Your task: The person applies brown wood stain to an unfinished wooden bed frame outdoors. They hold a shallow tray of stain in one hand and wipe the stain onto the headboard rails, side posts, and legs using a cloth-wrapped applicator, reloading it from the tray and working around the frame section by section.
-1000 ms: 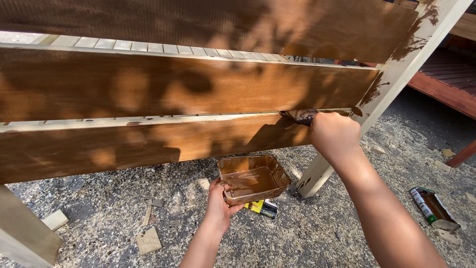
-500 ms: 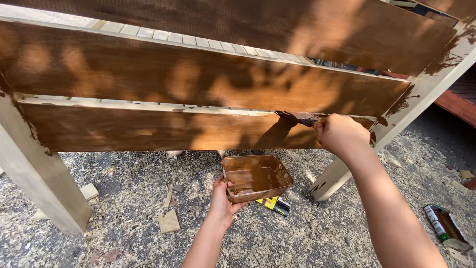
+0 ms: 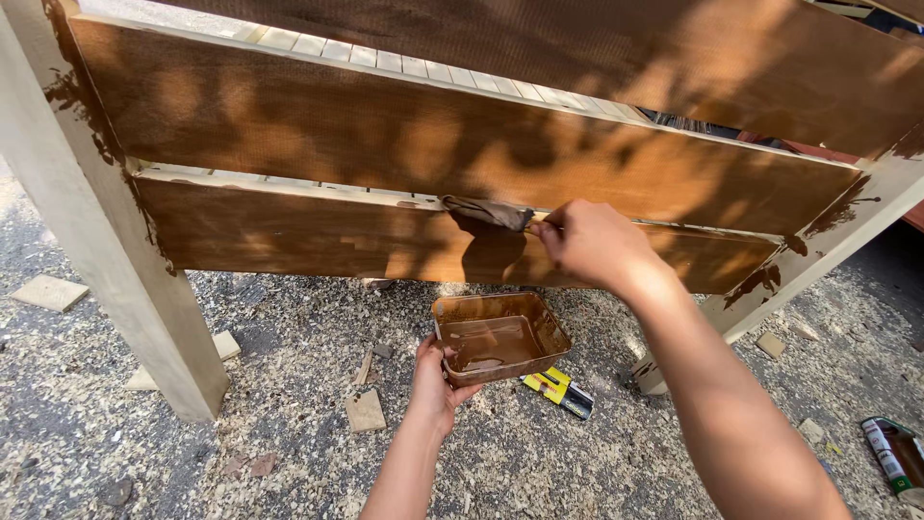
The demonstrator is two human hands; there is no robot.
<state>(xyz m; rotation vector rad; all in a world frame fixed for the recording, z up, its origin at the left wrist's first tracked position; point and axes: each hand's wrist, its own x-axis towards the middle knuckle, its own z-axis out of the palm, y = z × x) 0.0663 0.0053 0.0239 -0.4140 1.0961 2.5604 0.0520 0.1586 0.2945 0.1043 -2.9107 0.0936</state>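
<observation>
- The left hand (image 3: 435, 380) is nearest, fingers curled around the near left corner of a shallow tray (image 3: 499, 336) of brown stain. It is held level below the boards, much as it was a moment ago.
- Beneath the tray, a yellow-and-black tool (image 3: 559, 390) lies on the ground (image 3: 289, 453), which is covered in sawdust and small wood offcuts (image 3: 365, 410).
- The right hand (image 3: 595, 243) is closed around a brush handle, fingers pressed together. The stained brush head (image 3: 486, 213) sits on the top edge of the lower board (image 3: 289, 236).
- Half a second ago the brush was near the right post (image 3: 818, 265); now it is around the middle of the board, so the stroke has travelled leftward along the pale edge strip.
- Judging by that, the edge to the right looks covered, while the stretch towards the left post (image 3: 106, 241) shows bare wood.
- The view has also swung left, bringing that left post fully into sight.
- Farther back, the upper boards (image 3: 433, 135) are already dark brown, with slats showing in the gap between them.
- At far right, a can (image 3: 890, 453) lies on its side.
</observation>
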